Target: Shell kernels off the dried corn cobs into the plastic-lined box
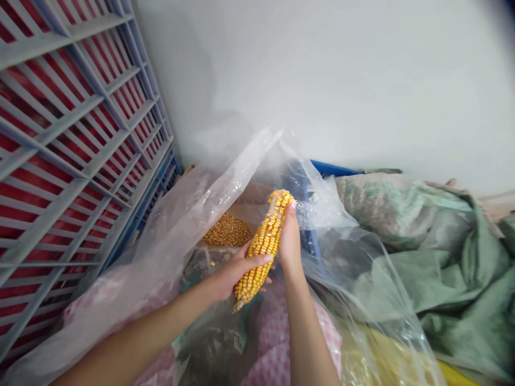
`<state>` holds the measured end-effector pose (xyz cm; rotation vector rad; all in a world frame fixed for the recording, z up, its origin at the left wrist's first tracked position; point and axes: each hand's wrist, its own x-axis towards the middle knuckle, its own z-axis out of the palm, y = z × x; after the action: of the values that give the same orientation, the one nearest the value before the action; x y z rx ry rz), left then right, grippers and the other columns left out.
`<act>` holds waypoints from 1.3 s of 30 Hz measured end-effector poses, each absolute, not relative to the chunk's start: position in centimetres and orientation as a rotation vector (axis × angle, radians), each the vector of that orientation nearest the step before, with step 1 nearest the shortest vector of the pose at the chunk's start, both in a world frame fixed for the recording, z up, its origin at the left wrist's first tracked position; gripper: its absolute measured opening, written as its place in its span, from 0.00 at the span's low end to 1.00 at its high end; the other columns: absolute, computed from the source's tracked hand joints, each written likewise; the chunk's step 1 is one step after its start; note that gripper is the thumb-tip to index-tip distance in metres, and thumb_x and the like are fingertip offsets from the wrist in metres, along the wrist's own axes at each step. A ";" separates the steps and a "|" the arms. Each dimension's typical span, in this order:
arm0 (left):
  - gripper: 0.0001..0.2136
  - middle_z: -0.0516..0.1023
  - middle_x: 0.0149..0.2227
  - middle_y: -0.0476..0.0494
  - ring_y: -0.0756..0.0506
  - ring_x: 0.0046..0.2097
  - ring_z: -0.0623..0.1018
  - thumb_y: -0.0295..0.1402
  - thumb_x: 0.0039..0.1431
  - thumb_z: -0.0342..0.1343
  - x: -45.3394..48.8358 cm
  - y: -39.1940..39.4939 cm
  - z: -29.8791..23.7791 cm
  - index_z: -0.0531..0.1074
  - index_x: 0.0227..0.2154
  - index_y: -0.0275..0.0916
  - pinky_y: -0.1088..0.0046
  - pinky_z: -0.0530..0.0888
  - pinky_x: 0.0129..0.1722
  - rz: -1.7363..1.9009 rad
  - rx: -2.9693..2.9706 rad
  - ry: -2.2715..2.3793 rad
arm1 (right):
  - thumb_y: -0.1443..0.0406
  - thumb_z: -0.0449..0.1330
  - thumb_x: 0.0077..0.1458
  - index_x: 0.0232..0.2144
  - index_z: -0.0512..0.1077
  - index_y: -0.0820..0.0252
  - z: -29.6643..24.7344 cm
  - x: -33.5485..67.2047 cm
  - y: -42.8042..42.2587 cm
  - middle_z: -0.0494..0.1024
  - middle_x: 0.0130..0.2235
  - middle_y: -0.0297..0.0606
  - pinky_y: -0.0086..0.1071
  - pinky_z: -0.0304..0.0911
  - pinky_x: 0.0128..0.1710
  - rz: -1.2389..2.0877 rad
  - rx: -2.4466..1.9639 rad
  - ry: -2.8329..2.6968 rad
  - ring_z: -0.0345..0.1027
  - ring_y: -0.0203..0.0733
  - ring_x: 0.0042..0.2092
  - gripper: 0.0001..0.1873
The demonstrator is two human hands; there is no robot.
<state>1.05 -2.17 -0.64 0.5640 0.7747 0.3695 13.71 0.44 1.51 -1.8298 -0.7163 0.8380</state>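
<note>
White plaster wall (362, 80) fills the top of the head view, with a grey slatted crate (80, 145) standing at the left, red stuff showing through its slats. Below the wall, a blue plastic rim (333, 168) shows behind a transparent plastic bag (177, 225), which spreads open across the middle of the view. Two hands are in view, both the person's own. The left hand (237, 273) wraps the lower half of one ear of dried corn (261, 252), its fingers curled across the kernels. The right hand (289, 238) presses flat and upright against the upper half of the ear, with its fingertips near the tip. Both hands are closed on the ear, which tilts in the air between them above the bag's mouth, touching nothing else. Gaps show among the kernels near its top end. Just beyond it lies one pile of loose corn kernels (227, 230). Crumpled green woven sacks (418, 225) heap up at the right, and pink checked fabric (277, 343) lies below the hands.
</note>
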 end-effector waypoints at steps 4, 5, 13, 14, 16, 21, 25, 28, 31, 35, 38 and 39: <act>0.24 0.72 0.32 0.48 0.48 0.28 0.76 0.36 0.46 0.60 1.0 -1.9 -1.0 0.60 0.46 0.43 0.76 0.71 0.24 0.431 0.563 0.820 | 0.41 0.34 0.52 0.38 0.67 0.57 1.1 13.7 0.3 0.74 0.37 0.44 0.36 0.57 0.40 0.722 -2.115 -0.830 0.67 0.48 0.40 0.34; 0.24 0.72 0.32 0.48 0.48 0.29 0.76 0.36 0.46 0.60 1.1 -1.7 -1.0 0.59 0.47 0.43 0.75 0.71 0.24 0.443 0.560 0.833 | 0.43 0.35 0.53 0.36 0.67 0.57 1.0 13.8 0.3 0.74 0.36 0.43 0.36 0.56 0.39 0.718 -2.141 -0.871 0.67 0.47 0.39 0.32; 0.26 0.71 0.37 0.46 0.49 0.29 0.75 0.39 0.44 0.61 1.3 -0.3 -0.8 0.58 0.46 0.43 0.72 0.71 0.29 0.559 0.721 0.997 | 0.54 0.46 0.56 0.38 0.71 0.54 2.1 14.7 -1.2 0.76 0.41 0.35 0.29 0.57 0.40 0.586 -1.910 -1.242 0.68 0.40 0.39 0.18; 0.26 0.71 0.39 0.45 0.49 0.31 0.75 0.39 0.44 0.61 1.2 -0.2 -1.0 0.58 0.46 0.42 0.72 0.71 0.31 0.583 0.776 1.024 | 0.54 0.47 0.56 0.37 0.72 0.54 2.3 14.7 -1.5 0.76 0.40 0.34 0.29 0.57 0.39 0.605 -1.913 -1.314 0.68 0.40 0.39 0.17; 0.26 0.72 0.40 0.43 0.47 0.36 0.74 0.39 0.44 0.61 1.2 0.1 -1.6 0.59 0.45 0.40 0.71 0.70 0.35 0.635 0.920 1.088 | 0.54 0.48 0.55 0.34 0.73 0.53 2.5 14.7 -2.1 0.77 0.34 0.34 0.28 0.56 0.34 0.626 -2.004 -1.462 0.69 0.39 0.34 0.17; 0.27 0.72 0.41 0.44 0.45 0.41 0.73 0.41 0.43 0.61 1.1 0.5 -3.4 0.59 0.45 0.39 0.70 0.68 0.40 0.729 1.201 1.203 | 0.57 0.44 0.58 0.33 0.71 0.54 1.9 14.3 -2.3 0.76 0.31 0.35 0.28 0.52 0.30 0.560 -2.126 -1.591 0.68 0.39 0.31 0.17; 0.28 0.72 0.43 0.44 0.44 0.42 0.73 0.42 0.43 0.60 1.1 0.4 -4.3 0.59 0.47 0.40 0.69 0.68 0.41 0.719 1.290 1.231 | 0.54 0.45 0.56 0.29 0.69 0.55 1.6 14.1 -2.1 0.73 0.26 0.33 0.27 0.50 0.28 0.581 -2.158 -1.518 0.64 0.37 0.28 0.17; 0.29 0.73 0.43 0.41 0.43 0.43 0.73 0.43 0.42 0.61 1.1 0.2 -4.4 0.60 0.48 0.39 0.67 0.68 0.43 0.702 1.342 1.253 | 0.47 0.50 0.50 0.26 0.65 0.57 1.4 13.9 -1.7 0.67 0.21 0.30 0.27 0.50 0.27 0.541 -2.168 -1.318 0.58 0.35 0.24 0.20; 0.30 0.72 0.44 0.40 0.42 0.45 0.73 0.43 0.43 0.61 1.2 -0.1 -4.2 0.59 0.49 0.39 0.66 0.68 0.44 0.662 1.370 1.260 | 0.43 0.59 0.38 0.34 0.62 0.57 0.9 13.7 -1.1 0.66 0.23 0.29 0.28 0.52 0.27 0.580 -2.147 -1.052 0.59 0.35 0.25 0.28; 0.29 0.72 0.46 0.42 0.43 0.45 0.73 0.43 0.44 0.60 1.2 -0.4 -3.5 0.59 0.48 0.40 0.67 0.68 0.44 0.677 1.350 1.215 | 0.46 0.57 0.41 0.38 0.61 0.58 0.5 13.7 -0.3 0.57 0.22 0.26 0.27 0.52 0.25 0.804 -1.754 -0.626 0.53 0.31 0.23 0.28; 0.27 0.72 0.45 0.43 0.44 0.44 0.73 0.44 0.45 0.59 1.2 -0.4 -2.8 0.60 0.48 0.40 0.69 0.69 0.43 0.695 1.323 1.152 | 0.49 0.50 0.49 0.33 0.63 0.59 0.9 14.3 -0.5 0.51 0.21 0.25 0.25 0.50 0.22 0.857 -1.499 -0.480 0.46 0.29 0.21 0.20; 0.27 0.72 0.45 0.43 0.44 0.44 0.73 0.44 0.46 0.58 1.2 -0.4 -2.6 0.60 0.47 0.40 0.69 0.68 0.43 0.698 1.323 1.142 | 0.50 0.49 0.51 0.33 0.64 0.59 1.2 14.6 -0.7 0.52 0.21 0.26 0.25 0.49 0.22 0.808 -1.507 -0.529 0.46 0.29 0.21 0.19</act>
<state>1.15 -0.43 -2.61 1.3227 1.1417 0.6982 14.59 -0.69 1.20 -1.5069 -0.5289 0.8083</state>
